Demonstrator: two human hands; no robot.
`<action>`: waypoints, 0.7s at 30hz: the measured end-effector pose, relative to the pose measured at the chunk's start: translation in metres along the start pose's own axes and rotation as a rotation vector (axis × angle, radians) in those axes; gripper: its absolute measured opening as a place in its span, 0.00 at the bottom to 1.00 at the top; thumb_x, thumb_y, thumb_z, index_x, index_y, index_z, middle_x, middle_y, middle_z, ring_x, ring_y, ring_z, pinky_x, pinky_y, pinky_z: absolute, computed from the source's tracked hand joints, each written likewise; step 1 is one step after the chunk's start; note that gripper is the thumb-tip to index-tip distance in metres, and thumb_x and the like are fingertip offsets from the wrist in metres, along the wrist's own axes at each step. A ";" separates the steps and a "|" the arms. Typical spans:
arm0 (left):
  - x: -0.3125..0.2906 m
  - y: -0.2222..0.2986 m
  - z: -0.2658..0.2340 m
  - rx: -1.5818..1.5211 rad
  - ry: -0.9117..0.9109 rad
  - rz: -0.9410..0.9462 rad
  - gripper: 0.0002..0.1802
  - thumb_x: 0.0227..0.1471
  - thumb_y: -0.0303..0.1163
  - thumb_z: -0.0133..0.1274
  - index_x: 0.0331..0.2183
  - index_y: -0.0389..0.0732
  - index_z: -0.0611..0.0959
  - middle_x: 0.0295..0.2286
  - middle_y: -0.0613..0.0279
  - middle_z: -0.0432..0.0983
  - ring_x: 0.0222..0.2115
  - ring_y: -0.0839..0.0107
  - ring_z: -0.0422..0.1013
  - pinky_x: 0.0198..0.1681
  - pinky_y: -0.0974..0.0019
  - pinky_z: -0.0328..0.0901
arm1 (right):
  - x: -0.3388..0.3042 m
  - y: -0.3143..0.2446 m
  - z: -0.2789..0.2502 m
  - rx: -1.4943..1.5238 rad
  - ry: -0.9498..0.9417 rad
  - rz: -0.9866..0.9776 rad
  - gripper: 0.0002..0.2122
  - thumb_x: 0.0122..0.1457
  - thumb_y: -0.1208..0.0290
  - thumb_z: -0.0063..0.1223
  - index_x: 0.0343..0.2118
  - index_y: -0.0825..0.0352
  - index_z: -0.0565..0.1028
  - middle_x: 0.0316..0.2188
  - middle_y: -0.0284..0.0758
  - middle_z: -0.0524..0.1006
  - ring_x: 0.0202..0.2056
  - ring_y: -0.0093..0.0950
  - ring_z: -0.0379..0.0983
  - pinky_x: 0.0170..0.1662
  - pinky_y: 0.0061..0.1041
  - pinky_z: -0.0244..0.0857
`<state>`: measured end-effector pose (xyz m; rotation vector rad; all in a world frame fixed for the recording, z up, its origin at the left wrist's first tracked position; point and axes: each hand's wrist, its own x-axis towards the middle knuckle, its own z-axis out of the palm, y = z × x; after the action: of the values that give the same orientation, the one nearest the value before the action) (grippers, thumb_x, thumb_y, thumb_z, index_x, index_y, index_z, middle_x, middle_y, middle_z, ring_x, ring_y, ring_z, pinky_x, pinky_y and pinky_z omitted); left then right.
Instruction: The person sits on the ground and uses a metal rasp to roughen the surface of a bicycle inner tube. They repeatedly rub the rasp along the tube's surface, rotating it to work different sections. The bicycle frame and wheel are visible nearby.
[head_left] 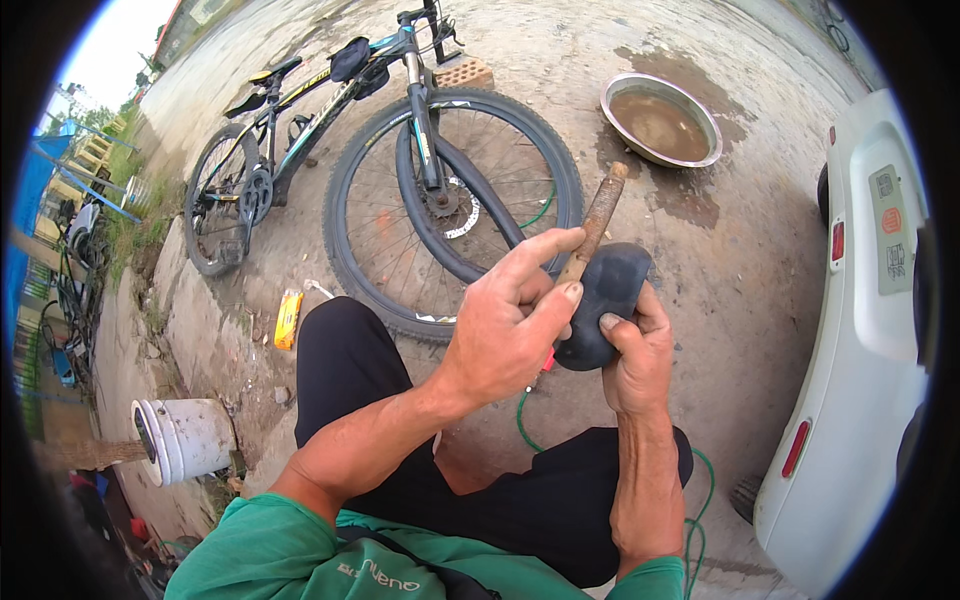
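My left hand (505, 315) pinches a rusty, rod-shaped tool (603, 208) between thumb and fingers, its brown shaft pointing up and away. My right hand (640, 355) grips a bent section of black rubber inner tube (615, 280), thumb on its face. The tool's lower end lies against or just beside the rubber; contact is hard to tell. Beyond my hands, a long loop of the inner tube (425, 225) hangs across the front wheel (335, 190) of a bicycle. Its lower run passes behind my left hand. Something small and red (547, 362) shows beneath my hands.
The bicycle (300, 140) stands ahead to the left, a perforated brick (467, 74) behind its front wheel. A basin of murky water (658, 122) sits at the far right. A white car (850, 350) borders the right. Left are a yellow packet (288, 319) and tipped white bucket (190, 440). A green hose (708, 490) trails nearby.
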<state>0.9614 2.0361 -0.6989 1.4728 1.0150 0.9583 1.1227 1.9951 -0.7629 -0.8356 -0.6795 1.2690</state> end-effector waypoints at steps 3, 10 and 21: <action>-0.040 -0.007 -0.001 0.098 -0.063 0.093 0.27 0.61 0.21 0.54 0.61 0.34 0.74 0.20 0.71 0.72 0.21 0.86 0.66 0.26 0.76 0.60 | 0.003 0.002 -0.004 0.039 -0.002 0.016 0.24 0.55 0.85 0.47 0.58 0.76 0.73 0.48 0.36 0.80 0.46 0.23 0.77 0.52 0.24 0.71; 0.014 0.004 0.008 -0.032 -0.003 -0.056 0.26 0.62 0.26 0.54 0.61 0.33 0.74 0.19 0.67 0.76 0.20 0.85 0.67 0.23 0.74 0.60 | 0.000 0.002 0.002 0.007 0.026 0.049 0.21 0.54 0.83 0.47 0.53 0.75 0.75 0.45 0.37 0.81 0.45 0.25 0.78 0.53 0.26 0.71; -0.025 -0.020 0.006 0.140 -0.064 -0.019 0.31 0.60 0.24 0.56 0.64 0.37 0.71 0.18 0.74 0.66 0.20 0.84 0.60 0.26 0.73 0.57 | 0.001 0.000 -0.003 0.058 0.019 0.060 0.22 0.58 0.80 0.57 0.56 0.76 0.73 0.46 0.38 0.81 0.46 0.24 0.78 0.53 0.25 0.72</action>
<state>0.9567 2.0123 -0.7204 1.5963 1.0649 0.8357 1.1259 1.9958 -0.7646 -0.8243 -0.6037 1.3268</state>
